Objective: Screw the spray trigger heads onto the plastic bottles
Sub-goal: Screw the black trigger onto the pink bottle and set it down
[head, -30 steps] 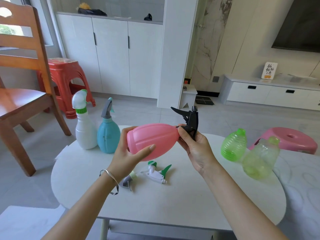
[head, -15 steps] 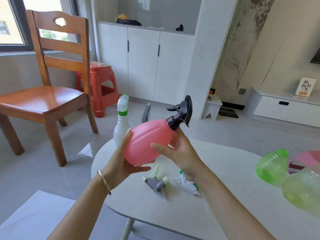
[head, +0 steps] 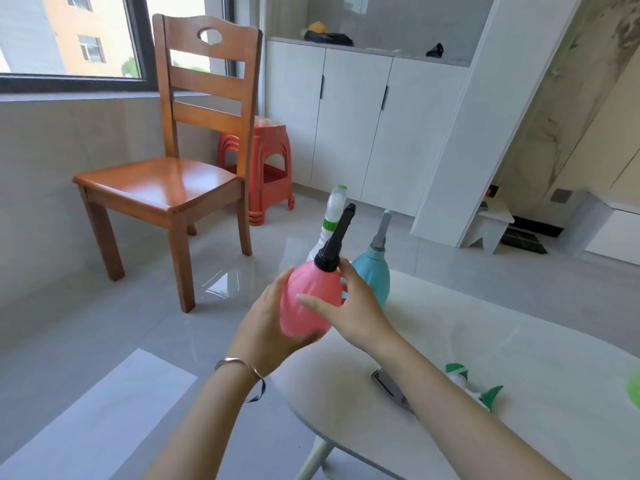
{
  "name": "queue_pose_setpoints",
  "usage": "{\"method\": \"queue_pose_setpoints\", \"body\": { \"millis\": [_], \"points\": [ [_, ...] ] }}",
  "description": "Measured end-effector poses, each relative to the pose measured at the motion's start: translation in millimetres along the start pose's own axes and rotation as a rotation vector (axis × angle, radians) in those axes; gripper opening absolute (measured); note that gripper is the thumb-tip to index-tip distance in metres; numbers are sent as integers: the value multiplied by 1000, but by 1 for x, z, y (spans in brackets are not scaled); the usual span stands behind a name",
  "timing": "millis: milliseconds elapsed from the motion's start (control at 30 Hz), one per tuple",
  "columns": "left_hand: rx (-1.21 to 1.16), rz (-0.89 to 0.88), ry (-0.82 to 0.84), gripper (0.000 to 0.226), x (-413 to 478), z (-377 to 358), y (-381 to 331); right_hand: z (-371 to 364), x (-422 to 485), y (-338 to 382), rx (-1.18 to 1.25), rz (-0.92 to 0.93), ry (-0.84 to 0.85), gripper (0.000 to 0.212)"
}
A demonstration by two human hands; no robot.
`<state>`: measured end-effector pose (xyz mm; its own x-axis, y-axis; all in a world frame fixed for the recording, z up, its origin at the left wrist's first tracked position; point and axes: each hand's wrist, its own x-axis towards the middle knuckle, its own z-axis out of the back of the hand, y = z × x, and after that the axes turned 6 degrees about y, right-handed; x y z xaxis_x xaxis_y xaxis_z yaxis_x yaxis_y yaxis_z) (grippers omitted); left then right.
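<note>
- The pink spray bottle (head: 311, 299) is held upright between both hands, above the near-left edge of the white table (head: 485, 341); whether its base touches the tabletop cannot be told.
- The left hand (head: 266, 327) cups the bottle's left side and underside, fingers wrapped beneath and pressed to the plastic.
- The right hand (head: 349, 306) clasps the bottle's right shoulder, thumb across the front and fingertips reaching up to the collar.
- The black trigger head (head: 337, 242) sits on the bottle's neck just above the right hand's fingertips, its top tilted up and to the right.
- Just behind the held bottle stand a teal spray bottle (head: 372, 271) with a grey head and a white spray bottle (head: 329, 223) with a green collar.
- Below the right forearm lie a loose grey trigger head (head: 389, 388) and a white-and-green trigger head (head: 467, 384) on the table.
- A silver bracelet (head: 242, 367) circles the left wrist.
</note>
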<state>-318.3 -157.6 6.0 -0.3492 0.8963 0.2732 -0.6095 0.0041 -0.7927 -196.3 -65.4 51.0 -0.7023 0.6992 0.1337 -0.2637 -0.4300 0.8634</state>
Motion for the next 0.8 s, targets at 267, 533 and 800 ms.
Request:
{"method": "queue_pose_setpoints", "body": {
  "millis": [267,533,800],
  "points": [
    [-69,128,88,90,10,3,33,-28,24,-18,-62,-53,16,57],
    [-123,119,100,87,16,-7,44,-32,27,-31,-62,-50,20,56],
    [-100,113,91,90,19,-9,43,-28,26,-32,-26,-37,44,59]
  ]
}}
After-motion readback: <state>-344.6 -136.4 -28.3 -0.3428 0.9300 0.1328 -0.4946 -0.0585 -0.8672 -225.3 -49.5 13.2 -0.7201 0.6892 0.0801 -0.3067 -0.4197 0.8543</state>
